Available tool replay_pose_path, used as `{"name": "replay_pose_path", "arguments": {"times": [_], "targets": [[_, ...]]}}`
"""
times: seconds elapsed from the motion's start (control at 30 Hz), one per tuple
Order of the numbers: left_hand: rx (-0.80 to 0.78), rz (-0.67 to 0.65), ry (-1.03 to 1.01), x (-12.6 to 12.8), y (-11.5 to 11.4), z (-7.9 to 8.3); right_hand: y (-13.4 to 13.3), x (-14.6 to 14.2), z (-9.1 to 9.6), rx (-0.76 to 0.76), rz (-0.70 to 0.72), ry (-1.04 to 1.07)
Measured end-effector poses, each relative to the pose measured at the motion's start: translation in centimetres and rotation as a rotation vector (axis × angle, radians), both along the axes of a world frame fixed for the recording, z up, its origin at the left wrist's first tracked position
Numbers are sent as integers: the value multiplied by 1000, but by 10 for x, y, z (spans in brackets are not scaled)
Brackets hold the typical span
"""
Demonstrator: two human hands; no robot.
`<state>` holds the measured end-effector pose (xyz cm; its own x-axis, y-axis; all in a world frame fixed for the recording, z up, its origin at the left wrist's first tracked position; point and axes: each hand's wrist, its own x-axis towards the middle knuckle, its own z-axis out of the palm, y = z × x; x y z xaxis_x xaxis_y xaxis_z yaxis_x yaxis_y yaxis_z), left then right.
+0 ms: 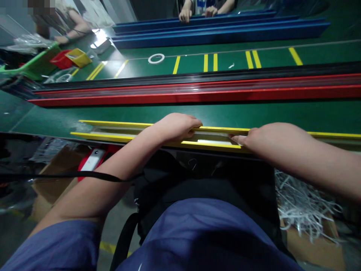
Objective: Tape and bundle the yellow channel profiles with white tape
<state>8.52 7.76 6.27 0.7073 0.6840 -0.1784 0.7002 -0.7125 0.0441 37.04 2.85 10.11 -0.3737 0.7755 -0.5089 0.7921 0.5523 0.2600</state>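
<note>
A long yellow channel profile [126, 124] lies along the front edge of the green table, its pale hollow side facing up. My left hand [180, 126] is closed on it near the middle, fingers curled over between the two yellow rims. To the right, my right hand [262, 135] is closed on the same profile, its thumb and fingertips reaching into the hollow. Part of the profile is hidden under both hands and the right forearm. The fingers' undersides do not show.
Red profiles [203, 96] and black ones [158, 81] lie just beyond. Blue profiles [220, 35] lie at the back, near another person's hands [185, 14]. A green crate [42, 60], red and yellow bins, and a white tape ring [156, 58] are also there. White strips [304, 207] fill a box below right.
</note>
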Motion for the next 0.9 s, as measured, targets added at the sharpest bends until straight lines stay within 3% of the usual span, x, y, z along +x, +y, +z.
{"name": "replay_pose_path", "arguments": {"times": [0.23, 0.43, 0.53, 0.63, 0.7, 0.77, 0.9], "targets": [[-127, 178, 126, -90, 8, 2, 5, 29, -27, 142, 94, 317], [-207, 432, 127, -204, 3, 3, 12, 47, -38, 163, 226, 380], [-134, 577, 129, -261, -6, 2, 16, 51, -41, 152, 252, 425], [-67, 679, 152, -296, -17, 3, 21, 57, -45, 112, 246, 555], [-61, 704, 104, -299, -27, 7, 23, 59, -45, 70, 239, 619], [-70, 690, -3, -284, -36, 11, 24, 60, -43, 47, 236, 610], [-51, 525, -251, -214, -52, 9, 22, 62, -33, 65, 252, 505]]}}
